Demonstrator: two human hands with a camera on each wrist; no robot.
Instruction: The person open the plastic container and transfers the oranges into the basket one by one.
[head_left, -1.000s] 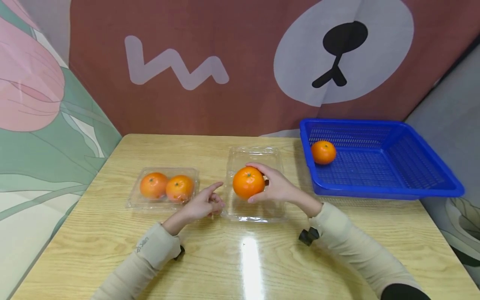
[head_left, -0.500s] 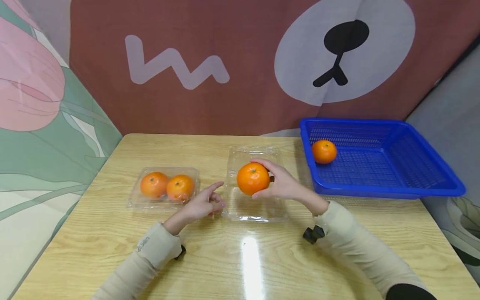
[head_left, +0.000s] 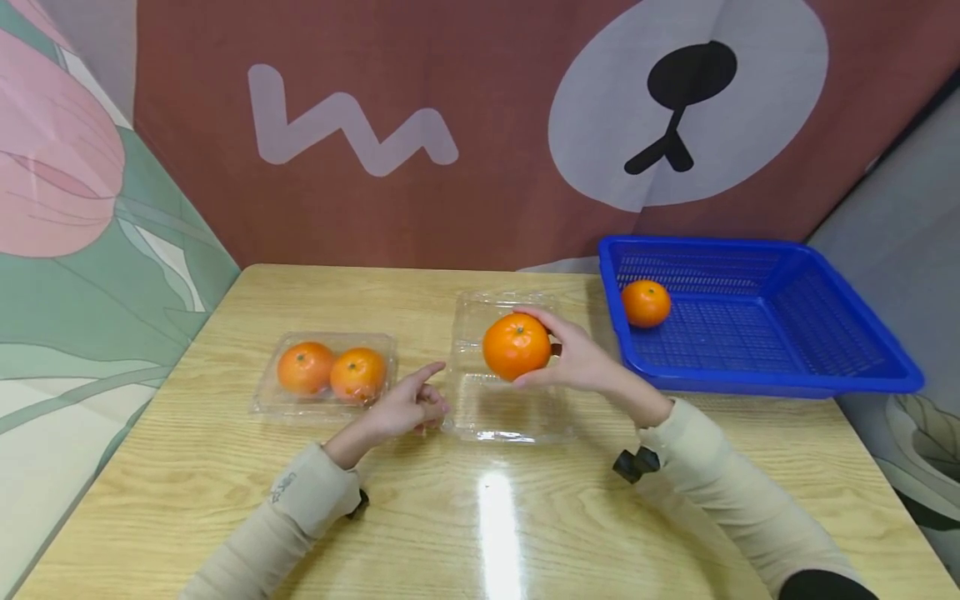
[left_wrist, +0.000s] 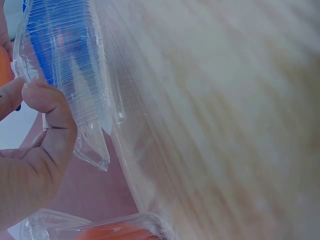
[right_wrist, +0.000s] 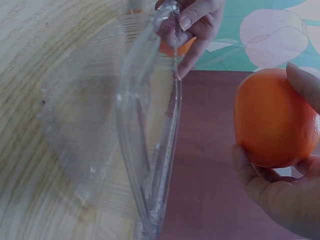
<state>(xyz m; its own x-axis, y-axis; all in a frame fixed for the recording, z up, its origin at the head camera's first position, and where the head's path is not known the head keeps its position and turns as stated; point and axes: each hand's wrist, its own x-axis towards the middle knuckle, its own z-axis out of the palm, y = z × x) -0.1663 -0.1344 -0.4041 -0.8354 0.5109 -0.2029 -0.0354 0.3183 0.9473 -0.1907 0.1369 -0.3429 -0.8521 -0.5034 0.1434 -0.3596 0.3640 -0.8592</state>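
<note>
My right hand (head_left: 585, 360) grips an orange (head_left: 516, 346) from its right side, thumb and fingers spread around it. In the right wrist view the orange (right_wrist: 272, 117) is held up beside the rim of a clear plastic clamshell box (right_wrist: 150, 200). From the head view, the fruit overlaps the middle of this opened box (head_left: 510, 421), near its hinge. My left hand (head_left: 408, 406) is at the box's left edge, index finger extended. Up close in the left wrist view, its thumb and curled fingers (left_wrist: 57, 107) pinch the box's rim.
Left of my left hand stands a second clear box (head_left: 264, 407) with two oranges (head_left: 306, 368) inside. A blue basket (head_left: 750, 385) at the right back holds one orange (head_left: 646, 302). A printed cloth (head_left: 495, 208) hangs behind the table (head_left: 420, 517).
My right hand has carried the orange a little to the right and away from me, over the opened box. The left hand has stayed at the box's edge.
</note>
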